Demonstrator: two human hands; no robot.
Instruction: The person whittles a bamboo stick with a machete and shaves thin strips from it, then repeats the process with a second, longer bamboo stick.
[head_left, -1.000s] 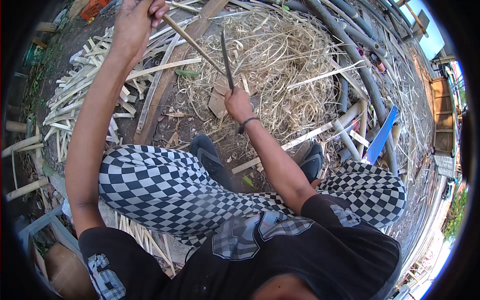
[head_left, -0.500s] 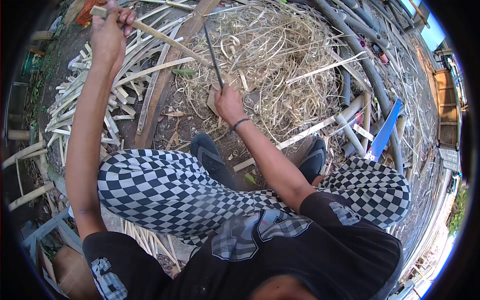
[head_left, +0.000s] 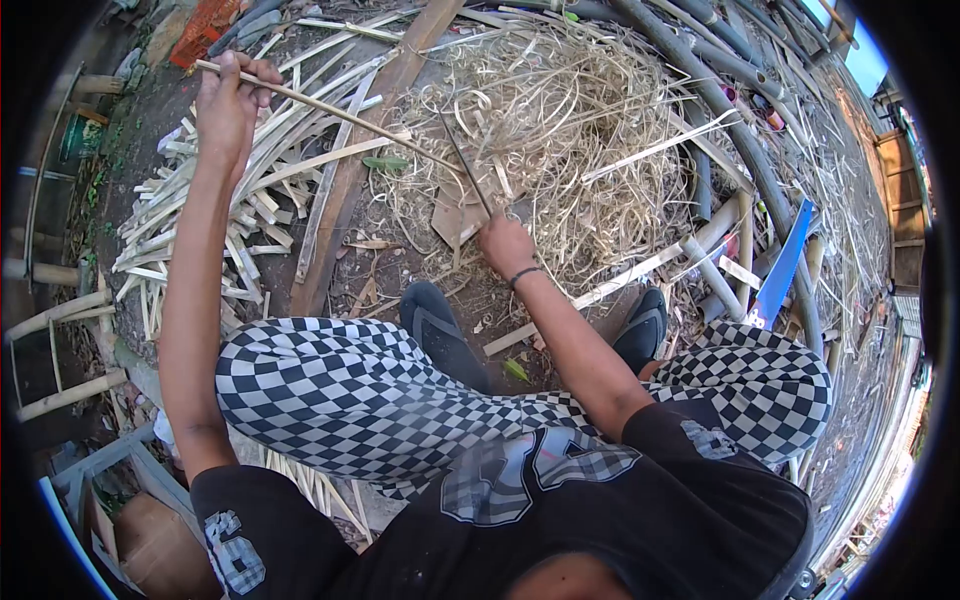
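My left hand [head_left: 232, 108] is raised at the upper left, closed around one end of a long, thin bamboo strip [head_left: 345, 121]. The strip slants down to the right, and its far end meets the blade of a knife [head_left: 466, 163]. My right hand [head_left: 507, 246], with a dark band at its wrist, grips the knife's handle, which the fingers hide. The narrow dark blade points up and slightly left, crossing the strip. Just left of the right hand, a flat piece of wood [head_left: 452, 214] lies on the ground by curled shavings [head_left: 560, 120].
A pile of split bamboo strips [head_left: 190, 230] lies at left beside a long wooden plank [head_left: 345, 190]. Bamboo poles [head_left: 735, 140] lie on the right, near a blue-bladed saw [head_left: 785, 262]. An orange crate [head_left: 205, 30] stands at the upper left. My shoes flank the work area.
The strip has turned from its broad face to a thinner edge and its left end sits lower. The right hand and knife have shifted right and down in view, the blade leaning further left.
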